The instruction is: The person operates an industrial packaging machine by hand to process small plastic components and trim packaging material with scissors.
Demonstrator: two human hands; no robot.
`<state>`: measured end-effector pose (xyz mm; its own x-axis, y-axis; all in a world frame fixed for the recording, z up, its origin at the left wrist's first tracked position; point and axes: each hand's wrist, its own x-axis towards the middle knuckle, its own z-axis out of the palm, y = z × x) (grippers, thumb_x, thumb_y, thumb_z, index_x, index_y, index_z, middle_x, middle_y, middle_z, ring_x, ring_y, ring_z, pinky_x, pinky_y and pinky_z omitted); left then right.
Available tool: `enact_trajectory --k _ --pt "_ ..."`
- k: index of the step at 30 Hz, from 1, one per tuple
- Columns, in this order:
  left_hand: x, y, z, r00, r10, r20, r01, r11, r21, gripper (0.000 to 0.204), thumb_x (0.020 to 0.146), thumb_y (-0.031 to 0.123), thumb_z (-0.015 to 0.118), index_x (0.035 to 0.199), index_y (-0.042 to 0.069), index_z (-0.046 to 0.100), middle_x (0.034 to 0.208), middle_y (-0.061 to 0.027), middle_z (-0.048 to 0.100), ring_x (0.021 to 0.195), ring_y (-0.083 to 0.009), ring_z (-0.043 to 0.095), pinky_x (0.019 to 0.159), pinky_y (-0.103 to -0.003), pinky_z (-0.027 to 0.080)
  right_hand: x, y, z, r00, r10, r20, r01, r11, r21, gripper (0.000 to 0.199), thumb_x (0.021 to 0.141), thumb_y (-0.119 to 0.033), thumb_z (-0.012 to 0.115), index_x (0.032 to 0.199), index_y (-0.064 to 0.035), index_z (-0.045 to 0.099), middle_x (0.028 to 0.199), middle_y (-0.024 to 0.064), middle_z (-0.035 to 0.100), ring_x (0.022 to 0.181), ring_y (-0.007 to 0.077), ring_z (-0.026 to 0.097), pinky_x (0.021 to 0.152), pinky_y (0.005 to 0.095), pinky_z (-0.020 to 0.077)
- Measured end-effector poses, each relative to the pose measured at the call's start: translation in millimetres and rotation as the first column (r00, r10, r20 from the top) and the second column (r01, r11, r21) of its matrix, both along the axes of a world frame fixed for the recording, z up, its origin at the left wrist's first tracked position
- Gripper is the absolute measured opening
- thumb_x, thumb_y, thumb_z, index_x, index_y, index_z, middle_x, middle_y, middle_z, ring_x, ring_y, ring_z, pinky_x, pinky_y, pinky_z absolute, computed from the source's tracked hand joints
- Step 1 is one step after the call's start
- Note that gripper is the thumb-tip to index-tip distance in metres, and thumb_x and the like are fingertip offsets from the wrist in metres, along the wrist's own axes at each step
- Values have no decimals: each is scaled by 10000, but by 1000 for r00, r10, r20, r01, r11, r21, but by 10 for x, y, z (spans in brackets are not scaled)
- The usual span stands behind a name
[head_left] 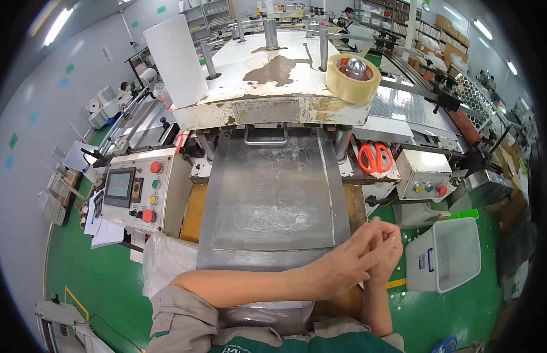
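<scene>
I see left hand (344,265) and right hand (384,250) pressed together at lower right of frame, fingers curled; can't tell what they grip. Steel tray (273,194) with loose rubber bands (267,217) sits just left of them, mid-frame.

One tape roll (352,77), one pair of orange scissors (375,158), one white bin (447,255), two control panels (136,191)

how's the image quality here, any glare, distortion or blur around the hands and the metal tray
Head view: strong fisheye bending toward the dark rim; the machine's edges curve. Ceiling lights give soft glare on the metal tray and the tape roll. The left hand and right hand, clasped together, look slightly soft; shadows are weak.
</scene>
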<state>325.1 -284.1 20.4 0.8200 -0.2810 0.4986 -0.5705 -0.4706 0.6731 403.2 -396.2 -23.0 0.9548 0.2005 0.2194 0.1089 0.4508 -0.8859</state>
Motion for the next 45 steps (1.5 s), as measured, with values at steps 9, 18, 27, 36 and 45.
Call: enact_trajectory --k 9,18,27,36,45 --pt "470 1774 -407 483 875 33 -647 332 687 810 917 564 366 1418 -60 243 1485 -245 243 1403 -344 196 1116 -498 171 301 -156 -212 976 10 -219 7 997 78 74 894 -81 615 948 -52 573 785 -6 574 623 63 523 572 192 450" --pt "307 1709 -293 783 618 -74 -467 662 587 690 918 523 421 1379 9 396 1457 -184 346 1355 -316 323 1114 -457 213 288 -98 -237 966 67 -250 -48 995 83 76 892 -89 617 953 -67 576 792 -14 574 622 60 529 553 183 446" --pt "324 1697 -353 673 715 189 -654 457 603 510 920 434 477 1259 58 531 1318 -110 528 1206 -326 486 1005 -441 367 242 -252 -176 968 30 -250 -20 999 40 129 904 -97 610 1004 -18 591 813 14 614 642 63 552 566 188 458" --pt "66 1707 -8 728 649 221 -655 565 502 236 802 235 662 965 66 690 948 -88 661 1001 -305 539 835 -430 442 91 -289 -21 989 127 -80 -137 983 -122 105 896 -62 597 947 26 619 740 29 590 594 71 522 534 208 446" --pt "-103 253 139 989 114 -96 -123 987 -99 465 784 94 703 1232 113 578 1310 -137 521 1138 -316 546 929 -376 469 -240 -146 59 797 559 -228 -469 812 347 175 902 -99 607 1055 -25 565 847 66 622 713 116 584 617 216 479"
